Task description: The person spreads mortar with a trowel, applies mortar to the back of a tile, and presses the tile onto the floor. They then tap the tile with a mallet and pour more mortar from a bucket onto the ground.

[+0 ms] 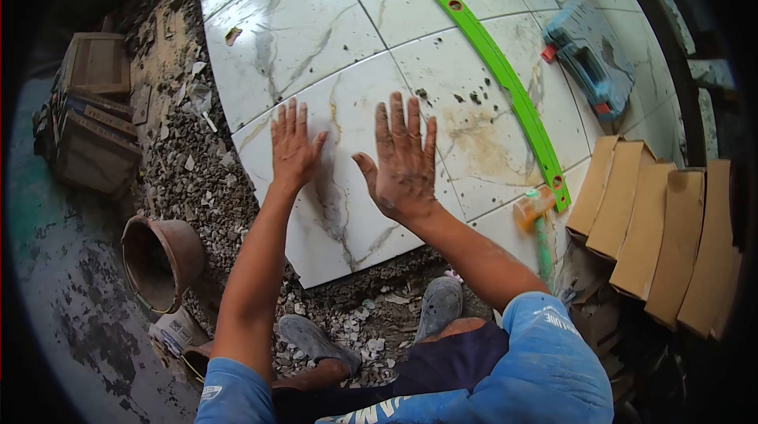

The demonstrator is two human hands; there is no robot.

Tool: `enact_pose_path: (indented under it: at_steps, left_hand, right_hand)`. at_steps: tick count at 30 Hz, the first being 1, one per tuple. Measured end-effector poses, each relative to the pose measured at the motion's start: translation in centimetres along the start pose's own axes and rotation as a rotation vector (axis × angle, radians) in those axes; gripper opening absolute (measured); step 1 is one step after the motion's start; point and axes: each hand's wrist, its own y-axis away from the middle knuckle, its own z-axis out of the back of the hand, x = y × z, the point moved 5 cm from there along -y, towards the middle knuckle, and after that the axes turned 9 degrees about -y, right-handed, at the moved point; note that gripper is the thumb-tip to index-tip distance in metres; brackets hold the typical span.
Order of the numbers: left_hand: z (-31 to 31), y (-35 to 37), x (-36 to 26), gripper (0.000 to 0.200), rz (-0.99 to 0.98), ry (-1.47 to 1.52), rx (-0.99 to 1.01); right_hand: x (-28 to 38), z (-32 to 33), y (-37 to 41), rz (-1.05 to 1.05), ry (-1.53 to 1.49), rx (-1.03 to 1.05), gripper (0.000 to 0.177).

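Both of my hands are over a white marble-patterned floor tile (pixel 332 242) at the near edge of the tiled floor. Palm down with fingers stretched out, my left hand (pixel 298 148) is over the tile's left part. My right hand (pixel 401 159) lies flat with its fingers spread near the joint on the right. Neither hand holds anything. To the right of them, a rubber mallet (pixel 535 211) with an orange head and green handle rests on the tiles. A long green spirit level (pixel 505 76) lies beyond it.
A blue tool case (pixel 588 61) sits on the far tiles. Cardboard boxes (pixel 639 227) stand in a row at right. Rubble and gravel (pixel 205 179) border the tiles on the left, with a bucket (pixel 178 254) tipped on its side and stacked boxes (pixel 99 116).
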Motion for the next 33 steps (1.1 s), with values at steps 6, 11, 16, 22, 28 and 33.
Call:
enact_pose_path:
  at_steps: [6, 11, 16, 22, 28, 33]
  left_hand:
    - [-2.8, -1.8, 0.9, 0.082, 0.063, -0.026, 0.002]
    - [-2.5, -2.0, 1.1, 0.085, 0.065, -0.011, -0.011]
    - [-2.6, -1.3, 1.4, 0.086, 0.063, 0.014, 0.013]
    - [-2.4, -2.4, 1.3, 0.085, 0.039, 0.004, -0.017]
    - [-2.5, -2.1, 1.0, 0.086, 0.047, -0.024, 0.008]
    - [-2.8, -2.2, 1.3, 0.088, 0.057, -0.033, 0.024]
  right_hand:
    - [-5.2, -8.7, 3.6, -0.064, 0.144, 0.286, 0.078]
    - [-5.0, -9.4, 3.5, -0.054, 0.168, 0.368, 0.079]
    - [-3.4, -9.5, 3.7, -0.015, 0.105, 0.315, 0.080]
    - [-4.9, -5.7, 5.3, 0.077, -0.057, 0.143, 0.083]
    - [-15.5, 12.6, 22.1, -0.546, 0.427, -0.193, 0.079]
    - [-21.5, 14.3, 34.0, -0.832, 0.450, 0.139, 0.054]
